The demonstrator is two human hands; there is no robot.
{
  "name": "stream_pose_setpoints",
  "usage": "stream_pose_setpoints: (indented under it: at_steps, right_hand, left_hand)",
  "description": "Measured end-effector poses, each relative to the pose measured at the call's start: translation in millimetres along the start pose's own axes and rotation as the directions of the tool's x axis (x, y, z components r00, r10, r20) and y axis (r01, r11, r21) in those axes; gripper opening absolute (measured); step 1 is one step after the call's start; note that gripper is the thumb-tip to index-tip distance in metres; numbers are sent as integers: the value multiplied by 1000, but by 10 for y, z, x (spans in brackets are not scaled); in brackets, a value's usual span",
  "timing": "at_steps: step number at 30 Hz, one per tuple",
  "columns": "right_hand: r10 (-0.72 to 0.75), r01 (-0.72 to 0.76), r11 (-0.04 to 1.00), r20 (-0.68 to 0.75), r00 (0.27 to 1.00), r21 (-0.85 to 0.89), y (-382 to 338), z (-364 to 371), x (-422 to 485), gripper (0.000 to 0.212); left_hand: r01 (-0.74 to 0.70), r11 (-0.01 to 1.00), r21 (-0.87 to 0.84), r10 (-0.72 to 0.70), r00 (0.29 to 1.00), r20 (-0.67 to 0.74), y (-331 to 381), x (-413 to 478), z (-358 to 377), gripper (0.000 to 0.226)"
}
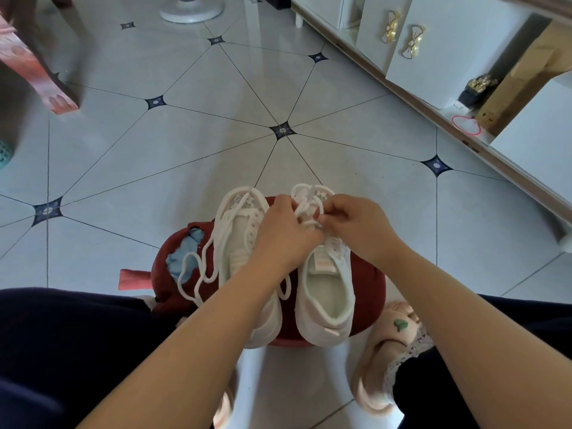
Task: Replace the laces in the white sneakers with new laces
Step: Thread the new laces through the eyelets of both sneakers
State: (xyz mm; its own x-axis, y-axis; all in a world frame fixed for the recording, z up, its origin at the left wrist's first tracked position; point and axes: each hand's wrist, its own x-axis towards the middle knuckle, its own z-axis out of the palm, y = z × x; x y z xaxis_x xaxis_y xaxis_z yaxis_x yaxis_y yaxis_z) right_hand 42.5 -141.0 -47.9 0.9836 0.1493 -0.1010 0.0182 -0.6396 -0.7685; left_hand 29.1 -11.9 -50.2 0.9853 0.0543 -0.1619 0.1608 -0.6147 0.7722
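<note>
Two white mesh sneakers sit side by side on a dark red round padded stool (368, 283), toes pointing away from the person. Left white sneaker (238, 230) has most eyelets bare; a loose white flat lace (192, 274) trails from it over the stool's left side, across a torn light blue patch (182, 258). Right white sneaker (328, 292) has its opening facing the camera, tongue label visible.

Both hands meet over the right sneaker's front eyelets. Left hand (284, 233) has its fingers curled, gripping a white lace strand (305, 209) near the toe. Right hand (356, 224) has its fingers bent, thumb and forefinger pinching the same lace just beside the left hand. Lace loops cross between the two hands; exact eyelet cannot be told.

Dark navy trousers (62, 351) frame the stool on both sides. Pink slipper with green motif (390, 335) sits lower right, touching the stool's edge. Pale tiled floor with dark diamond insets (185, 150) lies all round. White cabinet with gold bow handles (448, 41) stands upper right.
</note>
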Motion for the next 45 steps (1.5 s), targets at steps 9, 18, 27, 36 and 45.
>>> stream_pose_setpoints:
  at_steps: [9,18,27,36,45]
  right_hand:
    - [48,-49,993,10,999,108,51,-66,-16,8]
    - [90,-104,922,55,994,373,134,-115,-62,18]
    - [142,-263,770,245,959,582,-55,-441,-98,28]
    - [66,-111,676,91,994,729,-109,-227,-119,21]
    - [353,-440,734,264,898,517,-186,-456,-26,23]
  left_hand:
    - [-47,988,150,69,986,-149,-91,98,9,15]
    - [-120,985,123,138,979,-150,-104,90,12,16]
    - [-55,996,67,69,971,-230,-118,62,0,9]
    - [-106,993,48,113,976,-186,-76,53,25,15]
    - [-86,996,22,89,977,-192,-92,78,118,13]
